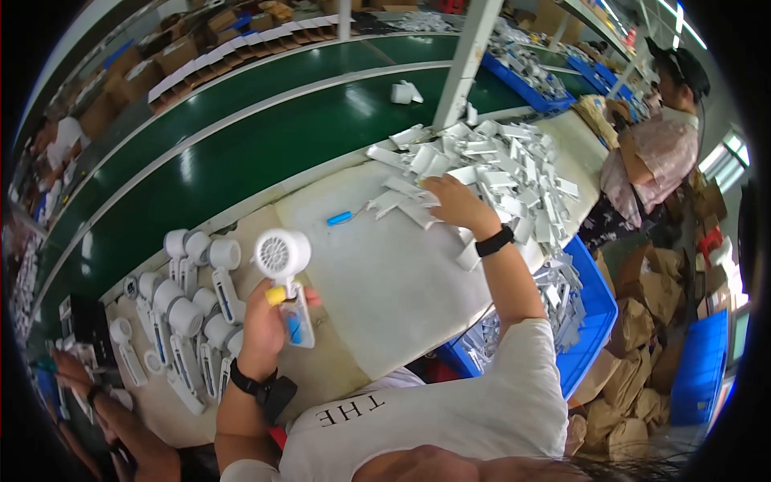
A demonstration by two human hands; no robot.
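My left hand (263,333) is closed round the handle of a white handheld fan (283,253), its round grille head upright above my fingers. A blue part (295,328) shows inside the handle, and a yellow cover (275,295) sits on one of my fingers. Out over a heap of white plastic handle shells (498,173), my right hand (459,205) touches the near left pieces with its fingers apart; its fingertips are partly hidden. Between my hands, a blue cylindrical battery (340,218) with a thin wire lies on the table (361,281).
Several white fans (181,309) stand and lie at the left. A blue bin (590,301) of grey-white parts is beside my right arm. Beyond the table runs a green conveyor (241,153), with a post (470,64) at its edge. Another person (654,157) is at the right; someone's hand (72,369) shows at lower left.
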